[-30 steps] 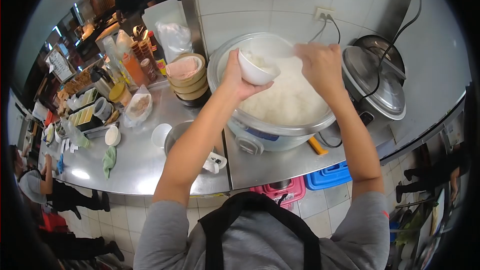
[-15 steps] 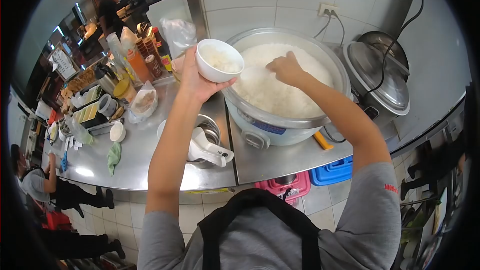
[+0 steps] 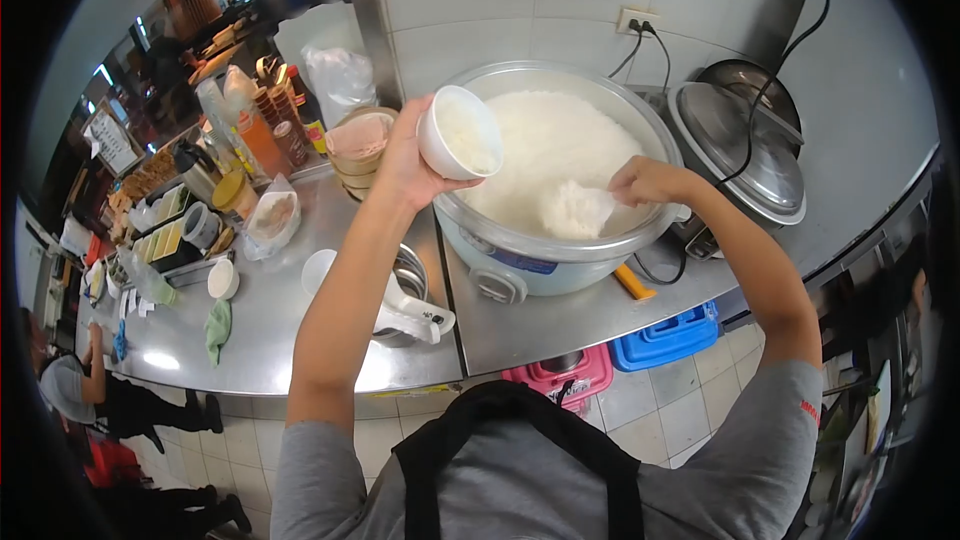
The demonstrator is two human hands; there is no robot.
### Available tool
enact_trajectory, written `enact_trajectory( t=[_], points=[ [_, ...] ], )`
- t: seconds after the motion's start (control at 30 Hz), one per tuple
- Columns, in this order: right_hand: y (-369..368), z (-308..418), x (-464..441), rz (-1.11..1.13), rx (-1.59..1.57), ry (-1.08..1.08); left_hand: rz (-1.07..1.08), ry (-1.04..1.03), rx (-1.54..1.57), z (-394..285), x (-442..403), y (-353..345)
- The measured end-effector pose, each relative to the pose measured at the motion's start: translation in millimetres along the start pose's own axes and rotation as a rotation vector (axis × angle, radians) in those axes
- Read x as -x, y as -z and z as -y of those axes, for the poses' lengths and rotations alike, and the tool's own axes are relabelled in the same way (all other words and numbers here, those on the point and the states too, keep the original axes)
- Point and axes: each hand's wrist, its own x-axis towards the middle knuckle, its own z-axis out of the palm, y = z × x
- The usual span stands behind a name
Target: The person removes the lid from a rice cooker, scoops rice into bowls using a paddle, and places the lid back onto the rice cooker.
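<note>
My left hand (image 3: pixel 408 162) holds a white bowl (image 3: pixel 447 148) with some rice in it, tilted, over the left rim of a big rice cooker (image 3: pixel 590 258). White rice (image 3: pixel 560 130) fills much of the cooker. At its right side, inside the rim, my right hand (image 3: pixel 640 183) is closed on a pale, translucent scoop (image 3: pixel 600 202). A clump of rice (image 3: pixel 573 212) lies on the scoop, just above the rest of the rice.
A second cooker (image 3: pixel 745 150) with a metal lid stands right. Left are stacked steamers (image 3: pixel 358 140), sauce bottles (image 3: pixel 262 145), a metal pot (image 3: pixel 412 270) with white-handled utensils and a green cloth (image 3: pixel 218 328). A co-worker (image 3: pixel 75 385) stands far left.
My right hand has moved toward the cooker's right front, and the scoop now carries a clump of rice. The bowl in my left hand has shifted and tilts more to the right.
</note>
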Motion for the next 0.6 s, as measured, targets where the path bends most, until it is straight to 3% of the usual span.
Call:
enact_trajectory(
  t=[0.13,0.2,0.33,0.43,0.53,0.57,0.6],
  points=[
    [16,25,16,-0.210,-0.027,0.089,-0.053,0.178,0.123,19,-26,-14],
    [5,40,16,-0.564,-0.212,0.154,-0.029,0.206,0.158,32,-33,-24],
    [-47,55,-1,-0.846,0.270,0.195,0.047,0.272,0.323,56,-59,-36],
    [-72,56,1,-0.826,0.387,0.342,-0.017,0.326,0.336,57,-68,-40],
    [-21,41,18,-0.770,0.343,0.484,0.019,0.323,0.346,55,-70,-30],
    [-9,44,24,-0.769,0.344,0.492,0.015,0.316,0.348,49,-64,-33],
    [1,49,32,-0.761,0.232,0.361,0.003,0.271,0.298,44,-56,-35]
  ],
)
